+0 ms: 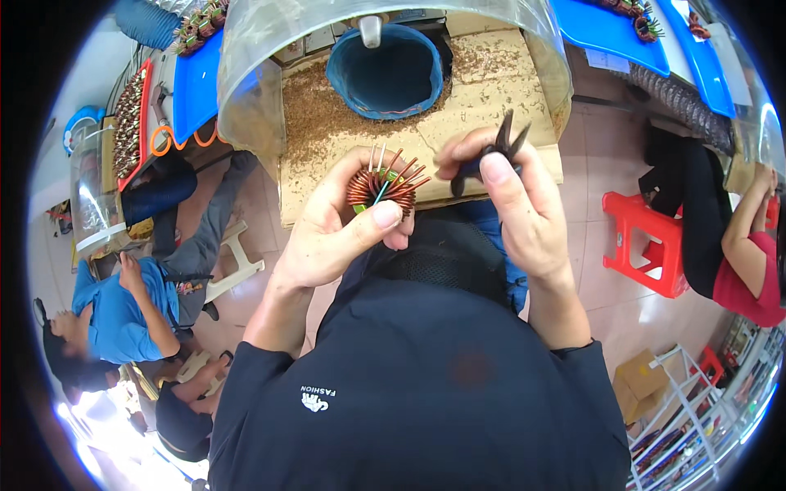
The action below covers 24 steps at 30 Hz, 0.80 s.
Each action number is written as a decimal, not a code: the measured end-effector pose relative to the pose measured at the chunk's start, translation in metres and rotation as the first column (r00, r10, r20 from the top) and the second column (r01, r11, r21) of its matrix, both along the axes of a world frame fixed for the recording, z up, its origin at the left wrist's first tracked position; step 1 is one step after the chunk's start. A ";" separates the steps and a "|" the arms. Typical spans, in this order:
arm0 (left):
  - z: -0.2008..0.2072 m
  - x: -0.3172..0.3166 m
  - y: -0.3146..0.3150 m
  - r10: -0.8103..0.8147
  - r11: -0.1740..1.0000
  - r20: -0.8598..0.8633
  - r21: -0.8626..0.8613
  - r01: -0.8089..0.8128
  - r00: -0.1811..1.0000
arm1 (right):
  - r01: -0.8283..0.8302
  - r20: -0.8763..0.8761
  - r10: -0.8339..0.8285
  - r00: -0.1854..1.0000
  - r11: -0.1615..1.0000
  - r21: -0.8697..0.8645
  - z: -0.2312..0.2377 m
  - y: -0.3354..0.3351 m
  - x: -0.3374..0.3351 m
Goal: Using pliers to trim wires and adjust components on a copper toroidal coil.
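My left hand (332, 225) is closed around a ring-shaped copper wire coil (378, 193), thumb across its near side. Several stiff wire ends stick up from the coil toward the upper right, some bare and silvery, others copper-brown. Bits of green and yellow show on its core. In my right hand (524, 196) is a dark pair of snips (491, 155), gripped between thumb and fingers. Its two pointed tips spread apart, facing away from me. The snips are a short way right of the coil, not touching it.
Beyond my hands a clear curved hood (254, 74) covers a cardboard-topped bench (491, 98) strewn with brown scraps. A blue round duct opening (385, 69) sits under it. Blue trays (196, 94) with coils flank the hood. A red stool (647, 245) and other people are at both sides.
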<state>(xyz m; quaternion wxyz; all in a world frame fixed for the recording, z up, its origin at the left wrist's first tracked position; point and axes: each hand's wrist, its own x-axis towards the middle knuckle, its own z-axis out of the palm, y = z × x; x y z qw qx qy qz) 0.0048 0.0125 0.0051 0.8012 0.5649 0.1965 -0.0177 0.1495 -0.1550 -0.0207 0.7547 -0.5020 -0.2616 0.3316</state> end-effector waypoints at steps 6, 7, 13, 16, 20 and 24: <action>-0.004 0.008 -0.010 0.106 0.994 0.094 -0.044 -0.103 0.990 | 0.126 0.347 -0.045 0.937 0.969 -0.214 -0.011 0.002 -0.008; -0.004 0.010 -0.012 0.149 0.988 0.097 -0.041 -0.146 0.984 | 0.150 0.491 -0.052 0.870 0.975 -0.162 -0.011 0.004 -0.009; 0.005 0.012 -0.006 0.025 1.000 0.082 -0.020 -0.024 0.996 | 0.094 0.191 -0.090 0.977 0.995 -0.014 -0.011 0.004 -0.001; 0.012 0.006 -0.012 0.030 0.996 -0.018 0.083 -0.028 0.999 | 0.091 0.394 -0.007 0.919 0.977 -0.194 -0.004 0.003 0.016; 0.028 -0.003 -0.004 -0.124 0.991 -0.101 0.042 0.129 0.987 | 0.041 0.804 0.162 0.572 0.973 -0.225 0.019 0.003 0.034; 0.031 -0.004 -0.003 -0.187 0.976 -0.114 0.090 0.198 0.976 | -0.018 0.867 0.233 0.440 0.968 -0.251 0.025 -0.001 0.035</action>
